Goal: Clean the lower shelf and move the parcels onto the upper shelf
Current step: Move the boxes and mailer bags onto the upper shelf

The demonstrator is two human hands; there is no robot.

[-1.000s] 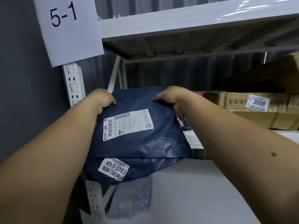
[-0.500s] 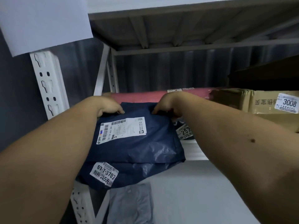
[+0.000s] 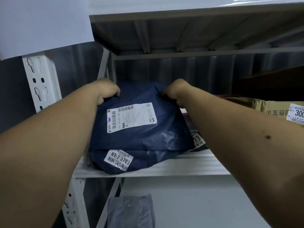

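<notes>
A dark blue plastic parcel (image 3: 141, 129) with a white shipping label and a "67-7-3703" sticker lies on the upper shelf (image 3: 189, 165), its front edge hanging slightly over the shelf lip. My left hand (image 3: 107, 91) grips its far left corner and my right hand (image 3: 176, 90) grips its far right corner, fingers curled over the back edge. Below, the white lower shelf (image 3: 197, 203) holds a grey plastic parcel (image 3: 131, 211) at its left.
Cardboard boxes (image 3: 276, 109) with a numbered sticker stand on the upper shelf at the right. A dark parcel (image 3: 197, 140) with a sticker lies partly under the blue one. A white slotted upright (image 3: 41, 83) and a paper sign (image 3: 44, 22) are at left; another shelf (image 3: 197, 22) overhead.
Both hands have pushed the blue parcel forward and set it down on the upper shelf; it now covers the pink parcel seen behind it earlier.
</notes>
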